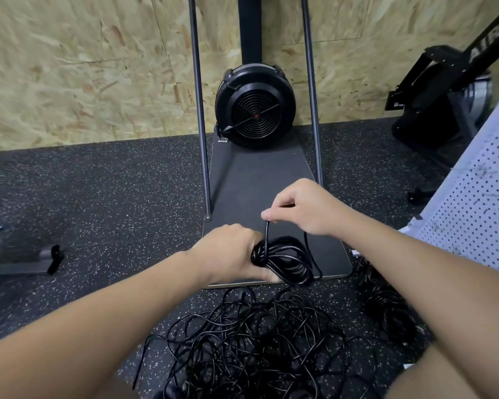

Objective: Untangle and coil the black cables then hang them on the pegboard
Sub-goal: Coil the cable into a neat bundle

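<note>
Gym: speckled rubber floor [98,197], fan-wheel exercise machine [255,106].

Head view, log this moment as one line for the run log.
left hand: grips coil | right hand: pinches cable strand | tangled cables: on floor | pegboard: right

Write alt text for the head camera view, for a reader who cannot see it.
Seen from above, a person's left hand grips a coiled black cable while the right hand pinches its loose strand above the coil. A tangled pile of black cables lies on the speckled floor below, a white pegboard leans at right, and a black fan unit stands by the chipboard wall.
</note>
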Demonstrator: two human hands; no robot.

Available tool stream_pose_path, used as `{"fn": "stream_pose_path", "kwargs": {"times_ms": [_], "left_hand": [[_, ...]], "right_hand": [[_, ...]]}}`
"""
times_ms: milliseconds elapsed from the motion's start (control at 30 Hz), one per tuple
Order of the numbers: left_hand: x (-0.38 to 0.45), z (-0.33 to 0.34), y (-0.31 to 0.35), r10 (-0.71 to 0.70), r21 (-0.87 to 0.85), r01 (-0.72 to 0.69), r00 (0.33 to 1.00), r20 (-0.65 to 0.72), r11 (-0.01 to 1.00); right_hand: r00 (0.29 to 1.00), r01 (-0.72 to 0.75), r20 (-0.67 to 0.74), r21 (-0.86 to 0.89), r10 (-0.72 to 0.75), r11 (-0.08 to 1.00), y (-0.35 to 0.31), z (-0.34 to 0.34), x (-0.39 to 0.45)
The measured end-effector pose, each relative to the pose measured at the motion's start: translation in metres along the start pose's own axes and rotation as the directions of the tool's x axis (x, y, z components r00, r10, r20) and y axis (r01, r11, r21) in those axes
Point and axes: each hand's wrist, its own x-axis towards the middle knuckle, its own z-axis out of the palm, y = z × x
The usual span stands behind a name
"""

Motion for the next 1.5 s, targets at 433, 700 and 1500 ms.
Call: {"fn": "stream_pose_path", "kwargs": {"times_ms": [433, 700, 1500], "left_hand": [[-0.015, -0.022, -0.006, 0.064, -0.499, -0.147, 0.982, -0.18, 0.854], [0.0, -0.024, -0.042, -0.33, -0.638, 0.094, 0.907, -0.261, 0.764], [-0.004, 0.003, -0.002, 0.167, -0.236, -0.215, 0.963, -0.21, 0.948]], "right_hand": [[0.974, -0.225, 0.038, 0.21, 0.222, 0.952, 0.059, -0.008, -0.003], [0.974, -0.197, 0.149, 0.163, 0.173, 0.967, 0.022, -0.006, -0.02], [0.995, -0.069, 0.074, 0.136, 0.06, 0.988, 0.025, -0.01, -0.002]]}}
